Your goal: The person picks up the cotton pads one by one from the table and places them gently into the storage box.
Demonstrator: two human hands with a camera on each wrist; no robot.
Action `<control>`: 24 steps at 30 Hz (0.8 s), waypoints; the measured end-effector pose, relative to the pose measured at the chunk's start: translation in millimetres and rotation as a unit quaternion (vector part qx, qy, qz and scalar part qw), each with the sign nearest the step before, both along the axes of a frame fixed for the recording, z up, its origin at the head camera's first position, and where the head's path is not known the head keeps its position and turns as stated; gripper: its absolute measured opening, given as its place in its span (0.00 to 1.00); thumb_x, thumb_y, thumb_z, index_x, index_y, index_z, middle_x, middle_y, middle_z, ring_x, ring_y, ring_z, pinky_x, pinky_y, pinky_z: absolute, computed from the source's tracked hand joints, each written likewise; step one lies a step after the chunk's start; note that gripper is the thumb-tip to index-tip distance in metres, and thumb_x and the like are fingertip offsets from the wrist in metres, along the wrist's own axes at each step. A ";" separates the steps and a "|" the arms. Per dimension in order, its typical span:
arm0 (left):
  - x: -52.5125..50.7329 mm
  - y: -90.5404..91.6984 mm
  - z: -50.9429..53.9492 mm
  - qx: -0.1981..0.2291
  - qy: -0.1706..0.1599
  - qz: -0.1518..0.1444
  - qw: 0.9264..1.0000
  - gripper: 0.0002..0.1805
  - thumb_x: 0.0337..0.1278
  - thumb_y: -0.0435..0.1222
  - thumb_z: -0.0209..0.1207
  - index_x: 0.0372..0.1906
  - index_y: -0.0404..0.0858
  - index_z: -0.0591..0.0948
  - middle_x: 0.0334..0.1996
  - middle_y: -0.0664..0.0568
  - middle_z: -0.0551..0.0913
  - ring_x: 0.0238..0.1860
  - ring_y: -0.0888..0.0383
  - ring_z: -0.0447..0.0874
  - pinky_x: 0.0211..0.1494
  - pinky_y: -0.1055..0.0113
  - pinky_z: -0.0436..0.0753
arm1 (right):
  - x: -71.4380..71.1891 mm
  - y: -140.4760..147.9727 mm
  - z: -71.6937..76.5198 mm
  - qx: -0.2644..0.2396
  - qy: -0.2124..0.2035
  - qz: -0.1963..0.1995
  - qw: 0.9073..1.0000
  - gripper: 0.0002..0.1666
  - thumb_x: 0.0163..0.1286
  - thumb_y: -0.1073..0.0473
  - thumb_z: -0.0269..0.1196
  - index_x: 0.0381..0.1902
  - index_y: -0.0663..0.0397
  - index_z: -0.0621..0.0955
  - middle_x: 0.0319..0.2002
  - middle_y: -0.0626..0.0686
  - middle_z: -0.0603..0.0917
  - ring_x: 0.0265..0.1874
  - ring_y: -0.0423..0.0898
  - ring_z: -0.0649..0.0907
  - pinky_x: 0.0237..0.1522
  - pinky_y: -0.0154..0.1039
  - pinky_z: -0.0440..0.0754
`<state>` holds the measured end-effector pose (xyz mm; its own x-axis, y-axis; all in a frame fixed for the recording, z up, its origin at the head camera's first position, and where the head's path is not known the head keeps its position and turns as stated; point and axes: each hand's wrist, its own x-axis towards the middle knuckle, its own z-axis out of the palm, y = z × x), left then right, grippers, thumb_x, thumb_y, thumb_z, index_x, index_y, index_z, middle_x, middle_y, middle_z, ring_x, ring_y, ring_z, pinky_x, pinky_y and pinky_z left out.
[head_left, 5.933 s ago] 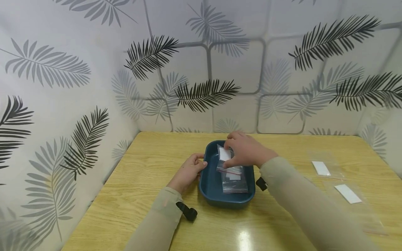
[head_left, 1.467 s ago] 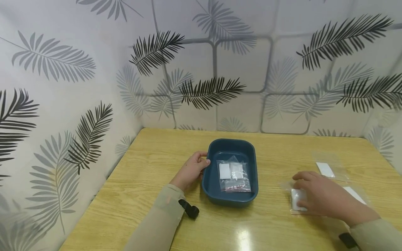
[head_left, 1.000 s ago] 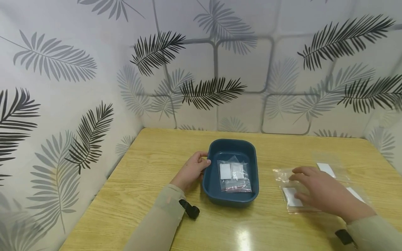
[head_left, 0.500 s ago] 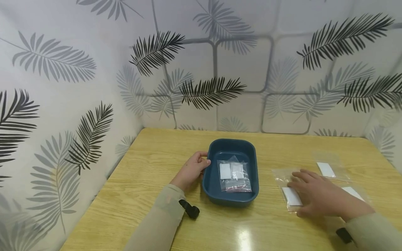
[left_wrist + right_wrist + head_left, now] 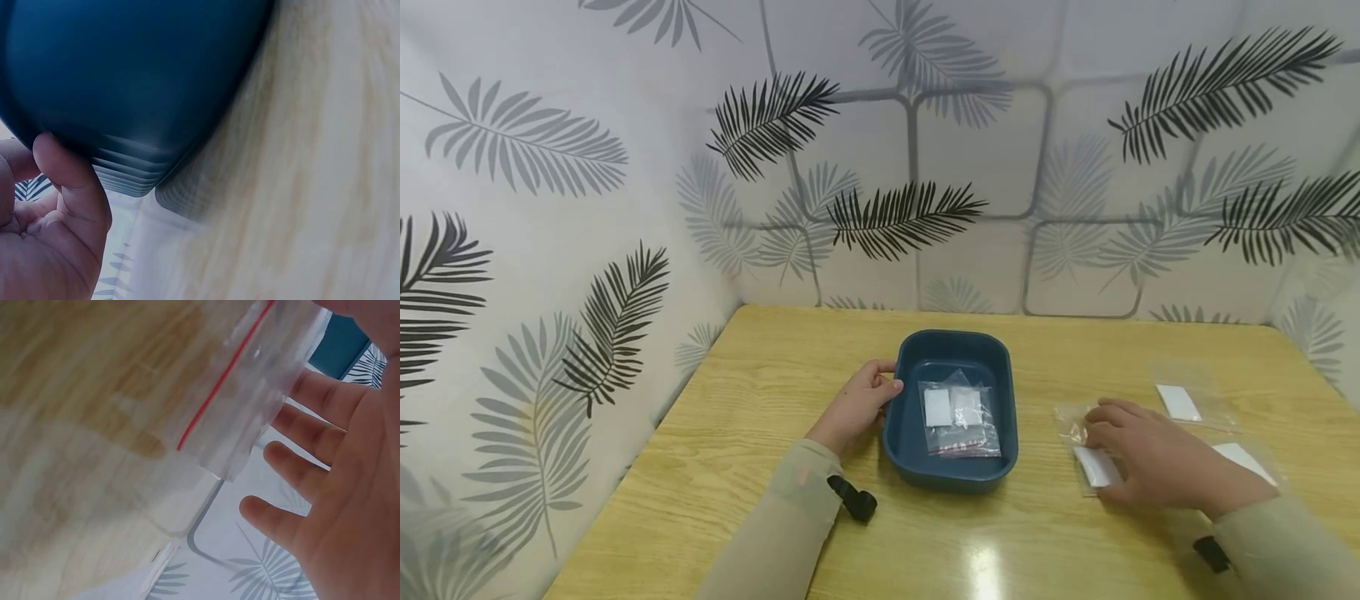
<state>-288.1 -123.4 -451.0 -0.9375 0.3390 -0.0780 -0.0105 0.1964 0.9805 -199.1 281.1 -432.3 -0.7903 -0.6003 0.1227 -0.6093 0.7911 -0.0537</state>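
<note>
My left hand [image 5: 853, 408] holds the left side of a dark blue plastic box [image 5: 951, 482], its thumb at the rim. Inside the box lie clear zip bags [image 5: 958, 442] with white pieces in them, overlapping. To the right, my right hand [image 5: 1157, 458] pinches a small clear zip bag [image 5: 1096, 468] between thumb and fingers; a white rectangular piece shows in it. In the right wrist view the bag's red seal line [image 5: 225, 375] is visible, and the remaining fingers [image 5: 294, 469] are spread apart. The hand hides part of this bag.
Two more clear bags with white pieces lie at the right, a farther bag [image 5: 1180, 402] and a nearer bag [image 5: 1243, 460] partly behind the right forearm. The wooden table [image 5: 775, 358] meets a leaf-patterned backdrop [image 5: 955, 250] at its back and left edges.
Earlier, the right hand was over the box with a bag; it then moved right to another bag on the table. In the last half second its fingers have closed on that bag, which has buckled.
</note>
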 end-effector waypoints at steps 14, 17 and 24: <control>-1.6 0.6 0.5 0.000 0.000 0.000 1.000 0.23 0.78 0.39 0.53 0.71 0.38 0.68 0.42 0.38 0.78 0.31 0.54 0.75 0.34 0.64 0.78 | -6.6 -3.6 2.1 0.001 -0.034 -0.028 0.999 0.43 0.44 0.33 0.78 0.55 0.45 0.83 0.63 0.63 0.76 0.66 0.71 0.68 0.62 0.71 0.65; -1.3 0.5 0.9 0.002 0.001 0.000 1.000 0.23 0.78 0.39 0.53 0.71 0.38 0.68 0.42 0.38 0.77 0.31 0.54 0.75 0.34 0.64 0.78 | -6.5 -3.3 1.6 -0.001 -0.043 -0.031 0.999 0.42 0.45 0.33 0.78 0.56 0.46 0.84 0.64 0.64 0.75 0.66 0.72 0.67 0.62 0.71 0.64; -0.4 0.3 -0.1 0.004 0.000 0.001 1.000 0.23 0.78 0.39 0.53 0.71 0.37 0.68 0.40 0.39 0.77 0.30 0.54 0.74 0.33 0.64 0.77 | -8.6 -3.2 1.2 -0.012 -0.051 -0.027 0.998 0.39 0.46 0.38 0.79 0.54 0.50 0.84 0.63 0.61 0.75 0.66 0.69 0.68 0.63 0.68 0.66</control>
